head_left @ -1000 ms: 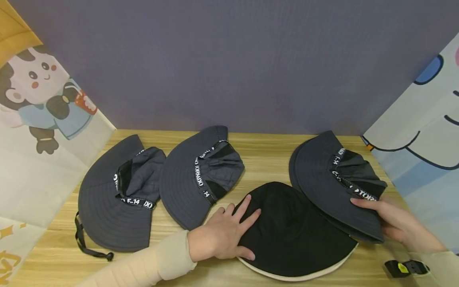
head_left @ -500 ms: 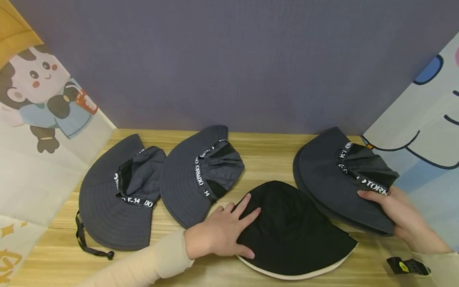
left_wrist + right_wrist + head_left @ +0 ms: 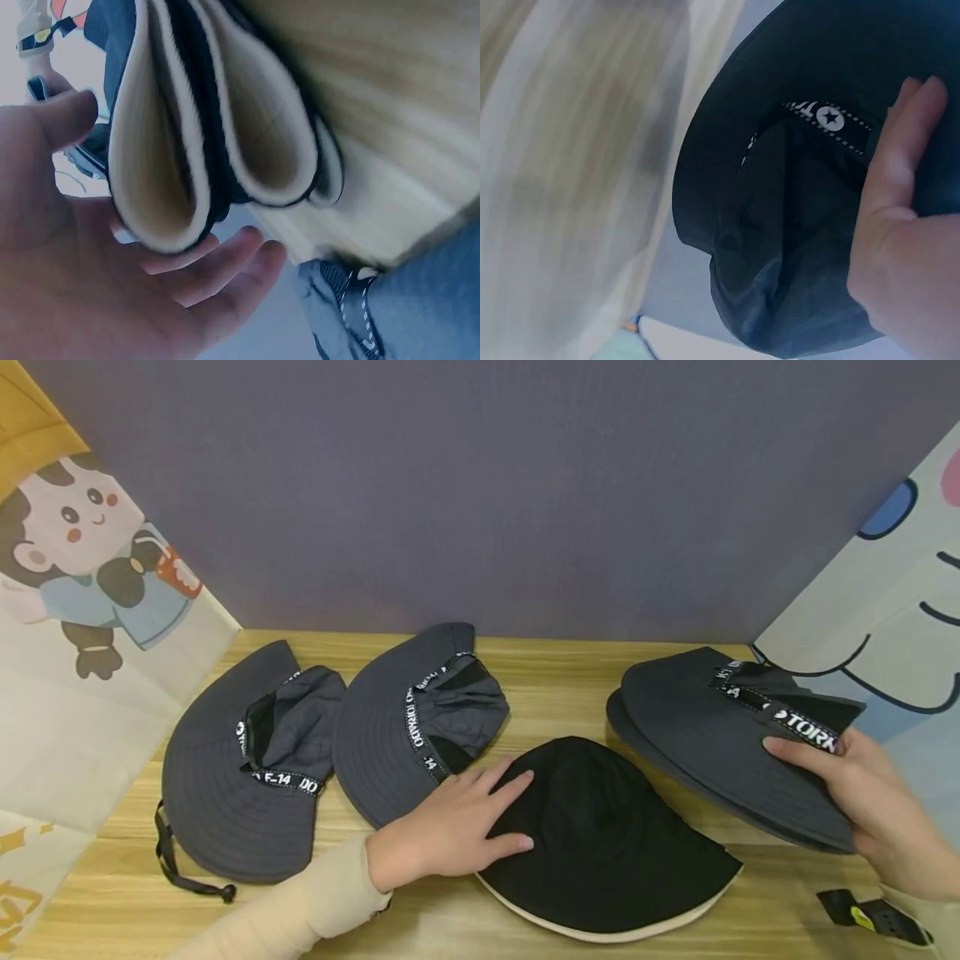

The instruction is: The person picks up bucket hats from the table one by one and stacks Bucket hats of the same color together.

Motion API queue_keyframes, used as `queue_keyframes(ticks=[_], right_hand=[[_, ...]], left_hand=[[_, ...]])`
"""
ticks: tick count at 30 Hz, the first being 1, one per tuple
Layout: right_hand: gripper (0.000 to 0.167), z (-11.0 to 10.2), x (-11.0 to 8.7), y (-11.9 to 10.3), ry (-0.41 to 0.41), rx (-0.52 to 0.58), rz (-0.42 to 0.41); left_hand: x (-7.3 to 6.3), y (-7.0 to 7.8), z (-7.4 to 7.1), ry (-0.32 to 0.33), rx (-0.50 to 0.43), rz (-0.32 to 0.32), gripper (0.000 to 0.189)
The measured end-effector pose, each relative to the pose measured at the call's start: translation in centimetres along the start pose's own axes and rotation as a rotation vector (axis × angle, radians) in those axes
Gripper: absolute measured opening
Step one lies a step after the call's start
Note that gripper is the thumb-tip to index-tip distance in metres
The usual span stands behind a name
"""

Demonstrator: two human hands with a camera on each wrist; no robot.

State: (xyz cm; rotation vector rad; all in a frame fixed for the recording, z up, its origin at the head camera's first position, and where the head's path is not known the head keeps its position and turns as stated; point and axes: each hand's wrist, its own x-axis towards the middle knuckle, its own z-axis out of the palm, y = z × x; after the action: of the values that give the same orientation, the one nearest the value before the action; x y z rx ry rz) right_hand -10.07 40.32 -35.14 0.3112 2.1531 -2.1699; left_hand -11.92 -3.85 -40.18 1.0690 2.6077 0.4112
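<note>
A folded dark grey sun hat (image 3: 720,735), with white lettering on its band, hangs at the right, tilted. My right hand (image 3: 888,810) grips its brim beside the crown, thumb on top. Two brim layers show; I cannot tell if they belong to one hat. In the right wrist view, the fingers (image 3: 911,142) lie along the dark cloth. A black hat (image 3: 607,835) with a cream edge lies at the middle front. My left hand (image 3: 442,831) is at its left side, fingers spread. The left wrist view shows several cream-lined folds (image 3: 161,165) beside that hand's extended fingers.
Two more folded grey hats lie on the wooden table, one at the left (image 3: 240,777) with a black chin cord (image 3: 176,868), one at the centre (image 3: 397,727). A grey-purple panel (image 3: 480,493) stands behind, with cartoon-printed sheets on both sides.
My right hand has moved right, drawing the grey hat away from the black hat and tilting it flatter. My left hand has shifted slightly left, and the black hat's left edge with it.
</note>
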Motion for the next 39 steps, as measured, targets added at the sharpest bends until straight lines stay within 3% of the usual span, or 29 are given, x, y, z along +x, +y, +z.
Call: queue_keyframes(ticks=[5,10,12,14,20,21,23,26,30,33,39], right_hand=[[0.024,1.7,-0.6,-0.7,-0.083,0.069,-0.064],[0.028,3.6,-1.4,-1.5,-0.178,0.083,-0.119],[0.029,4.3,-1.8,-1.8,-0.216,0.07,-0.142],[0.032,5.0,-2.1,-1.9,-0.263,0.051,-0.175],[0.045,6.6,-2.9,-1.6,-0.486,0.041,-0.3],[0.046,6.8,-3.0,-1.5,-0.513,0.04,-0.306],[0.046,7.1,-3.1,-1.3,-0.559,0.008,-0.299],[0.047,7.6,-3.2,-0.9,-0.6,-0.019,-0.278],[0.049,7.9,-2.9,-0.3,-0.718,-0.015,-0.278],[0.048,7.8,-2.9,-0.2,-0.812,-0.034,-0.271],[0.046,7.6,-2.7,-0.4,-0.88,-0.228,-0.311]], left_hand=[[0.4,-0.3,-1.2,0.066,-0.106,-0.011,0.073],[1.1,-0.5,-2.3,0.153,-0.282,-0.036,0.065],[1.5,-0.6,-2.5,0.187,-0.399,-0.06,0.065],[1.8,-0.7,-2.7,0.217,-0.562,-0.104,0.067],[2.6,-2.0,-3.8,0.239,-1.363,-0.052,0.061],[2.6,-2.2,-4.0,0.234,-1.468,-0.035,0.058],[2.5,-2.4,-4.3,0.248,-1.588,-0.037,0.056],[2.3,-2.7,-4.7,0.28,-1.665,-0.075,0.064],[1.8,-3.5,-5.3,0.339,-1.702,-0.103,0.069],[1.3,-4.3,-6.0,0.395,-1.719,-0.079,0.064],[-0.4,-6.5,-7.7,0.491,-1.685,0.019,0.04]])
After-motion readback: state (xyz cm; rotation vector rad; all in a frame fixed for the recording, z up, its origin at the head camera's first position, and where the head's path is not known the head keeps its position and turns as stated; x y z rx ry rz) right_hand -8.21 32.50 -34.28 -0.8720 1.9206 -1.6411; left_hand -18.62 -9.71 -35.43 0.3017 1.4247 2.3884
